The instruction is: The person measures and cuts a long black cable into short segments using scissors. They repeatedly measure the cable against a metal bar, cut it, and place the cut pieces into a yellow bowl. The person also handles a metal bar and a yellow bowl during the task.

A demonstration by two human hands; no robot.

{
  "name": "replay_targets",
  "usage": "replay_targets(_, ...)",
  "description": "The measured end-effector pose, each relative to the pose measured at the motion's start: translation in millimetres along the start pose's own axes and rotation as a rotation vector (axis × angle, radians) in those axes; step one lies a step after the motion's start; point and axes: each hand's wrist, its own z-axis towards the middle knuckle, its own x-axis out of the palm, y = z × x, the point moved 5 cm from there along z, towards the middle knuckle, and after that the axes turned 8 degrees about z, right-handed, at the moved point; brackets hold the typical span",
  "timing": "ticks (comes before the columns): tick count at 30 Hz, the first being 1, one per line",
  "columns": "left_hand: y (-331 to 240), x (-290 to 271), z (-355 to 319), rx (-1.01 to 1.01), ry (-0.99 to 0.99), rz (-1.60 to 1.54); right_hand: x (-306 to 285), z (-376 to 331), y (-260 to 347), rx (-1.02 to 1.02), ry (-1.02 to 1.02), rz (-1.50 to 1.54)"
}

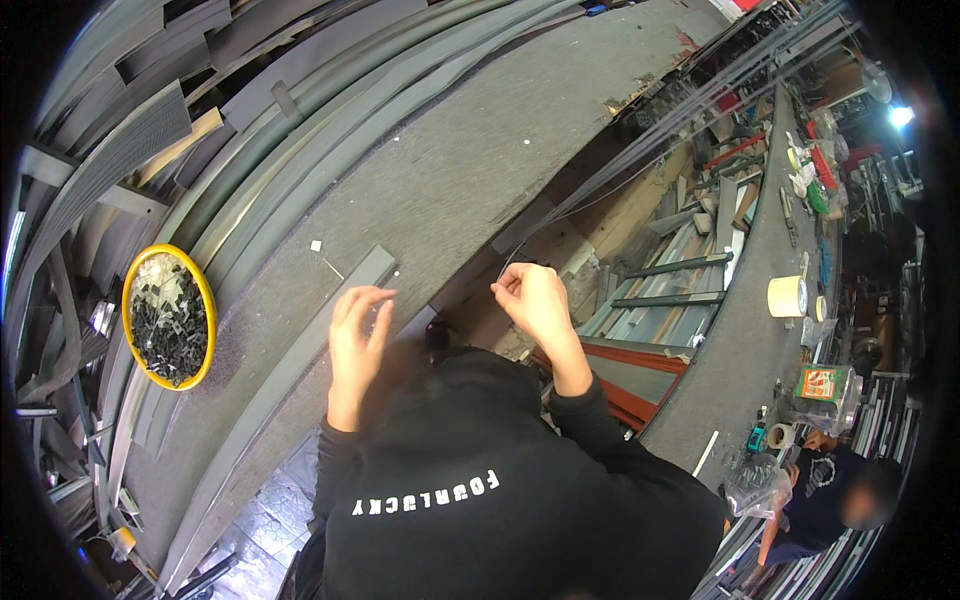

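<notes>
My left hand (358, 335) is raised beside a long grey bar (290, 368), with its thumb apart from its curved fingers and nothing visible between them. The bar lies lengthwise along the grey-covered bench (450, 180). My right hand (538, 305) is held up past the bench's edge, its fingers curled in and the fingertips pinched together. A thin grey strand (508, 258) hangs down close to those fingertips. Whether they grip it, or some small piece, I cannot make out. A yellow-rimmed bowl (213, 325) of small black and whitish pieces stands to the left.
Long grey profiles (330, 115) are stacked along the bench's far left side. At the right, a second bench (735, 380) carries tape rolls (787, 297), a plastic jar (822, 384) and a clear bag (757, 485). Another person (815, 505) is at the lower right. Panes and frames (655, 300) lean between the benches.
</notes>
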Motion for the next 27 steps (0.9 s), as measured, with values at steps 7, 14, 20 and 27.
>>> replay_targets(7,-31.4,-8.2,-26.7,-0.069,0.589,-0.716,-3.8,-36.0,99.3,-0.029,0.54,1.199)
replay_targets(14,60.4,-118.1,-81.3,-0.247,0.589,-0.584,-90.6,6.4,61.9,-0.281,0.015,1.273)
replay_targets(20,108.1,-181.6,-136.4,-0.599,0.215,-0.412,-75.7,23.8,58.1,-0.26,0.055,1.077)
replay_targets(27,148.2,-214.7,-158.0,-0.9,-0.119,0.006,-53.9,37.1,65.6,-0.233,-0.212,0.846)
